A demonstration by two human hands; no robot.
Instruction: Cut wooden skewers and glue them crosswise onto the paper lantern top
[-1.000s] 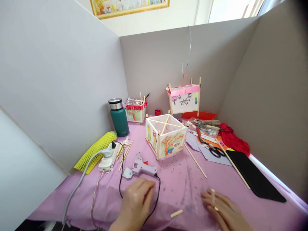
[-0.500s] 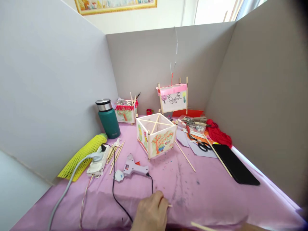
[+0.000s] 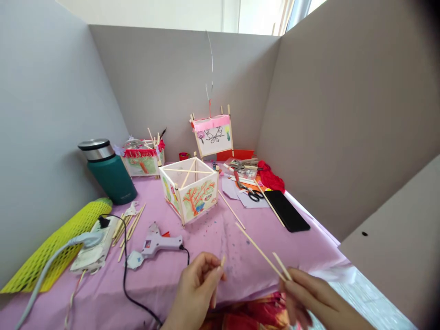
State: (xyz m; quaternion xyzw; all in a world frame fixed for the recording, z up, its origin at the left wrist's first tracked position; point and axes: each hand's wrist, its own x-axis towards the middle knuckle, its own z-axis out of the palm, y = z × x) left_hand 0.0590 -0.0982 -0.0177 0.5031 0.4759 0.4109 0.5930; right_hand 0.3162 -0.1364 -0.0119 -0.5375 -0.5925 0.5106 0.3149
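Observation:
Near the table's front edge, my left hand (image 3: 197, 286) pinches a short piece of wooden stick (image 3: 223, 261) between thumb and fingers. To its right, my right hand (image 3: 309, 291) grips two wooden sticks, one long stick (image 3: 257, 248) and one shorter stick (image 3: 281, 265), both pointing up and away. Beyond my hands stands a box-shaped lantern frame (image 3: 198, 201) with drawn paper sides and crossed sticks over its open top. A lilac glue gun (image 3: 160, 243) lies on its side left of my left hand. Another stick (image 3: 231, 210) rests on the cloth by the lantern.
Left are a green bottle (image 3: 113, 178), a power strip (image 3: 92, 254), yellow foam netting (image 3: 65, 245) and several loose sticks (image 3: 132, 229). Scissors (image 3: 254, 195), a black phone (image 3: 287, 211) and red cloth (image 3: 271, 176) lie right. A decorated lantern (image 3: 213, 135) hangs at the back; grey panels enclose the table.
My view has swung to the right. My right hand has come up into view with the two sticks, and my left hand has lifted and turned, showing the short stick piece.

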